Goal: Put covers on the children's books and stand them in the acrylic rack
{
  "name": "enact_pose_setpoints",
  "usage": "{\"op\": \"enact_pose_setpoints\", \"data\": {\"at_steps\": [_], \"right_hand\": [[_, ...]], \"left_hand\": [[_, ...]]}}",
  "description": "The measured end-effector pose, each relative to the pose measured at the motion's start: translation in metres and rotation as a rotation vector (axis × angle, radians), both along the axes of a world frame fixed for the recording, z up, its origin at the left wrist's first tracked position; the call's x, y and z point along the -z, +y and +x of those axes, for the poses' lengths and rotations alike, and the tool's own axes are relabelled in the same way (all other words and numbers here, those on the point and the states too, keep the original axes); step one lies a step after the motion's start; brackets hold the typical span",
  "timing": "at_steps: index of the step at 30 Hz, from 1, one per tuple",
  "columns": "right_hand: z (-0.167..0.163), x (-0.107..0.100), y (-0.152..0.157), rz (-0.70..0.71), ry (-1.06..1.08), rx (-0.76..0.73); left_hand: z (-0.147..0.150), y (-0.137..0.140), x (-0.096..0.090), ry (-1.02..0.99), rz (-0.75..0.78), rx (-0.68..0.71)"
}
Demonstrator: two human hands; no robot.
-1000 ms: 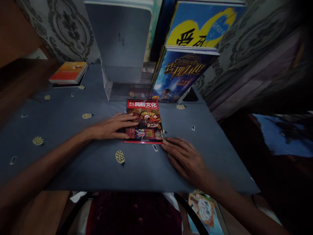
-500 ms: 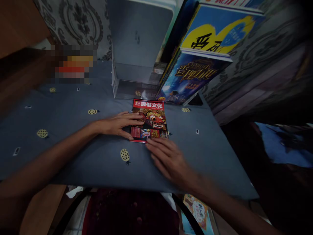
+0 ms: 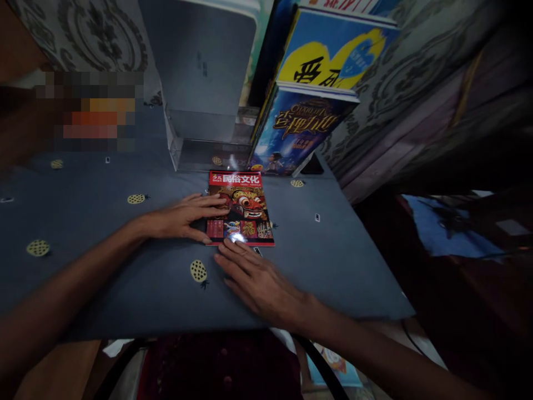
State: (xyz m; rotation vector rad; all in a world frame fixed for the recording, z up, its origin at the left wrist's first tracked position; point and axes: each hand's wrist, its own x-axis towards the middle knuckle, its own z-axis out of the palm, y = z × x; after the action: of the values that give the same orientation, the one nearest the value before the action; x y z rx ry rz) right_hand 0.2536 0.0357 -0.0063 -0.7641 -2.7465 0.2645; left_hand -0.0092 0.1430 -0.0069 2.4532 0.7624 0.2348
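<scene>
Book (image 3: 247, 204) lies on the desk (image 3: 333, 266), seemingly steadied by your spread left hand (image 3: 180, 218), your outstretched right hand (image 3: 260, 283) at its near edge.

The left grip (image 3: 177, 220) lies on a book (image 3: 249, 206), right grip (image 3: 260, 282) at its near edge.

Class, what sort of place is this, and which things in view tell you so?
Probably a reading or study corner in a home: books stand upright at the back of a table covered with pineapple-print cloth, a red-edged book lies flat, and a scroll-patterned wall rises behind.
</scene>
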Motion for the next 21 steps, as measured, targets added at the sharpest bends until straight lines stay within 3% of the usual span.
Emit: {"op": "enact_pose_setpoints", "data": {"at_steps": [13,21], "right_hand": [[0.06,0.006,-0.006,0.008,0.155,0.17],[0.069,0.008,-0.005,0.073,0.182,0.235]], "left_hand": [[0.001,-0.002,-0.003,0.038,-0.037,-0.02],[0.003,-0.005,-0.004,0.009,-0.027,-0.029]]}}
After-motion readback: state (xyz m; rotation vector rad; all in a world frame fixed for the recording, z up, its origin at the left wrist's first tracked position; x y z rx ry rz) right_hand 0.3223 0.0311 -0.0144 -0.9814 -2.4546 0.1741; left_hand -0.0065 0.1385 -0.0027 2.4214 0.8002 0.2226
